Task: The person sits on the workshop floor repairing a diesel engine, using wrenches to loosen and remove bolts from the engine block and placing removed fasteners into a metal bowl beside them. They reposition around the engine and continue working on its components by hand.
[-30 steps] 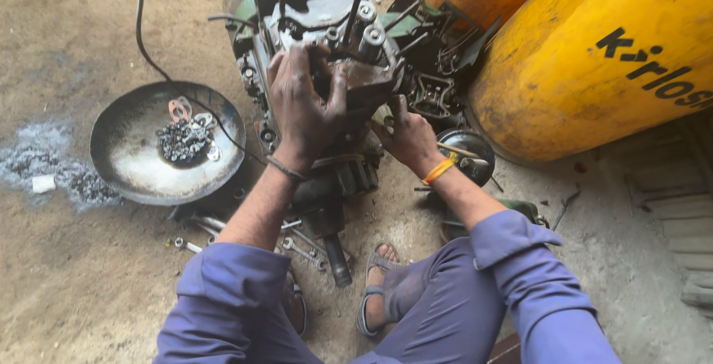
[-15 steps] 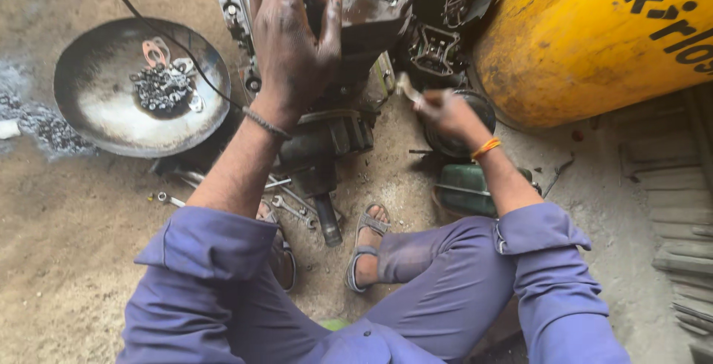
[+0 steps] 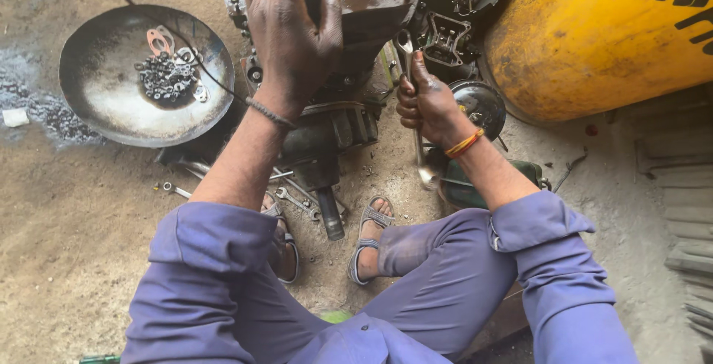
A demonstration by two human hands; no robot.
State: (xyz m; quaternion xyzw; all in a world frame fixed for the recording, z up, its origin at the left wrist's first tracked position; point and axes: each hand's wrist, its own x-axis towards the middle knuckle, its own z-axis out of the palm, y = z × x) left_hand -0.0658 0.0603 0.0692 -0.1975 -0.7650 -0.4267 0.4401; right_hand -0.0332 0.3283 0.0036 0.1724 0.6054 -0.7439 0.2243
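The left hand (image 3: 291,33) lies open, palm down, on the greasy engine block (image 3: 356,52), while just right of it the right hand (image 3: 425,105) grips a spanner (image 3: 413,104) upright.

The left hand (image 3: 291,33) is stretched forward from a rolled purple sleeve and laid flat, palm down, fingers spread, a thin band seen at the wrist. The right hand (image 3: 426,105) is closed into a fist, with the forearm bent inward and an orange band worn at the wrist.

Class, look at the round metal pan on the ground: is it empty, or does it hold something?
Not empty. The pan holds a heap of small dark nuts and bolts near its middle, with flat gaskets beside them. The rest is bare metal.
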